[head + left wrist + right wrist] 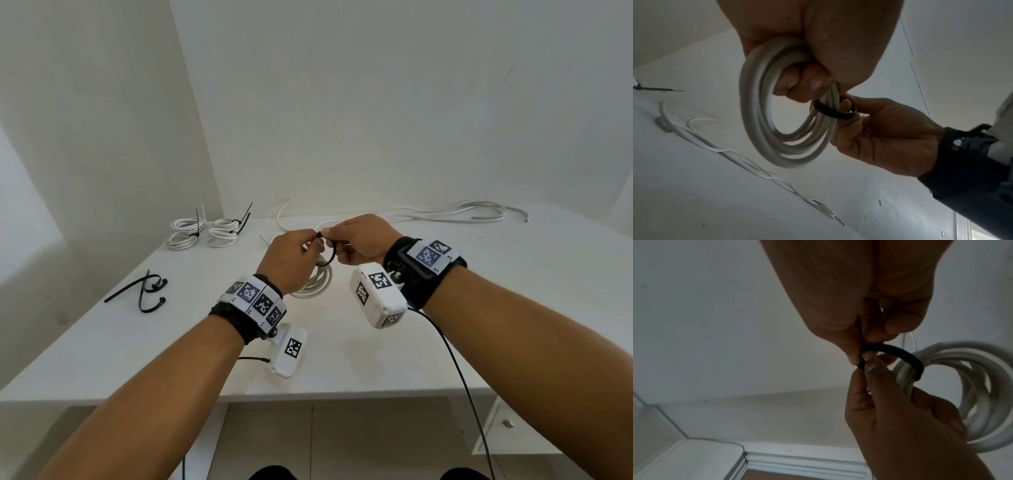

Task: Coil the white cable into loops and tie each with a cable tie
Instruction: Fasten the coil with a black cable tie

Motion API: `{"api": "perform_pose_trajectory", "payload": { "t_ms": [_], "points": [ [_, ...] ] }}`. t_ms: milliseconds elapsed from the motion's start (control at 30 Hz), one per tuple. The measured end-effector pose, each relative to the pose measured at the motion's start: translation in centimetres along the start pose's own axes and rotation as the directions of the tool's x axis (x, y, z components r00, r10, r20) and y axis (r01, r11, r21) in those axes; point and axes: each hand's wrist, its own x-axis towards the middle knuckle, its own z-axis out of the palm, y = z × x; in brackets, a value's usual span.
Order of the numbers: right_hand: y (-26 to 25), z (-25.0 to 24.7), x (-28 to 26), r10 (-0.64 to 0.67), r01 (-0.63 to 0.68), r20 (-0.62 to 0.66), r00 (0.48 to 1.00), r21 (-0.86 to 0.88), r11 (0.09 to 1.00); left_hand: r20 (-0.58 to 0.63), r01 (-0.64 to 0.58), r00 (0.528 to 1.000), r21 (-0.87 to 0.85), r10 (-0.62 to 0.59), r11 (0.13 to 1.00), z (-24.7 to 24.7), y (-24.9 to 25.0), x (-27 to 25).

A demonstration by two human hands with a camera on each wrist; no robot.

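My left hand (313,241) holds a coil of white cable (317,282) just above the white table (479,308); in the left wrist view its fingers (807,81) curl round the coil (754,113). A black cable tie (331,256) is looped round the bundled strands (830,112). My right hand (330,234) pinches the tie at its top, and the right wrist view shows its fingertips (860,353) on the black band (900,352), with the left thumb (871,368) pressed against the same spot. The coil (962,352) hangs to the right there.
Two tied white coils (186,233) (224,231) lie at the back left of the table. Loose black cable ties (144,289) rest near the left edge. More uncoiled white cable (462,212) trails along the back right by the wall.
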Motion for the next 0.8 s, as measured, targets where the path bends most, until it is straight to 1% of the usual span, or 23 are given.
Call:
{"api": "perform_pose_trajectory", "payload": {
  "t_ms": [67,133,233,300,367,467,533,600,700,800],
  "points": [
    [0.2,-0.4,0.1,-0.002,0.003,0.025,1.0,-0.008,1.0,0.021,-0.053,0.998,0.001,0.053,0.999,-0.3,0.5,-0.3],
    [0.3,-0.3,0.0,0.0,0.001,0.056,0.998,-0.017,1.0,0.034,-0.07,0.997,-0.04,0.071,0.997,-0.3,0.7,-0.4],
    [0.1,-0.3,-0.2,0.058,-0.058,0.08,0.995,-0.002,0.998,0.074,0.007,0.997,-0.201,0.008,0.979,-0.1,0.6,-0.4],
    [0.1,-0.7,-0.1,0.064,-0.059,0.065,0.996,-0.068,0.996,0.095,0.057,0.995,-0.264,-0.032,0.963,0.1,0.4,-0.4],
    [0.1,-1.2,-0.1,0.065,-0.058,0.055,0.996,-0.13,0.99,0.118,0.072,0.992,-0.293,-0.039,0.953,0.2,0.3,-0.5],
    [-0.3,-1.4,-0.3,0.091,-0.078,0.088,0.992,-0.134,0.988,0.136,0.08,0.99,-0.335,-0.036,0.939,0.4,0.4,-0.7],
    [-0.7,-1.3,-0.4,0.084,-0.065,0.113,0.99,-0.163,0.984,0.146,0.089,0.989,-0.352,-0.04,0.932,0.6,0.7,-0.7],
    [-1.0,-1.0,-0.5,0.069,-0.046,0.123,0.99,-0.18,0.983,0.182,0.1,0.983,-0.374,-0.033,0.922,0.6,0.8,-0.7],
    [-1.1,-0.7,-0.4,0.048,-0.044,0.074,0.996,-0.066,0.997,0.279,0.126,0.96,-0.453,0.006,0.883,0.5,0.5,-0.8],
    [-0.8,-0.2,-0.2,0.05,-0.049,-0.007,0.999,0.049,0.998,0.3,0.177,0.954,-0.527,-0.013,0.831,0.5,0.1,-1.0]
  ]
}}
